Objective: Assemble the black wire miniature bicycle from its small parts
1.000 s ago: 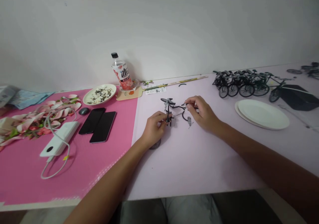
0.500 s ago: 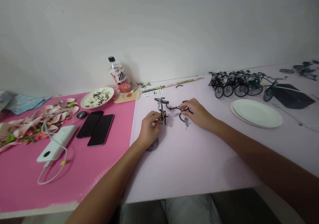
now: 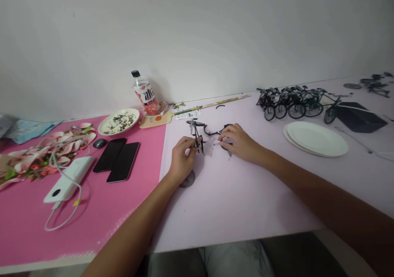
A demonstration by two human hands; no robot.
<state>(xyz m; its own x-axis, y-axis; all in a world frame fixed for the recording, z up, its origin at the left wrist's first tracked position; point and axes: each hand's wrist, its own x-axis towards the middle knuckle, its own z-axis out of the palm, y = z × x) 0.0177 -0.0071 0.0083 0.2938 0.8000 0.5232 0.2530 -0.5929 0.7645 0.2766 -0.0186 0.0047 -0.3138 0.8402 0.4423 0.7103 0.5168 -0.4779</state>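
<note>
My left hand is closed on a small black model bicycle, gripping it between thumb and fingers just above the table. The bicycle's handlebar end points away from me. To the right, the fingertips of my right hand pinch a thin grey part close to the tabletop. Black curved bicycle pieces lie right behind those fingers, some partly covered by the hand. A dark wheel shows beside my left wrist, partly hidden by it.
Several assembled model bicycles stand at the back right, near stacked white plates and a black tray. On the left are two phones, a white power bank, artificial flowers, a plate of bits and a bottle.
My right hand has let go of the black curved piece and moved slightly left, its fingertips now at the thin grey part. The bicycle in my left hand has tilted a little.
</note>
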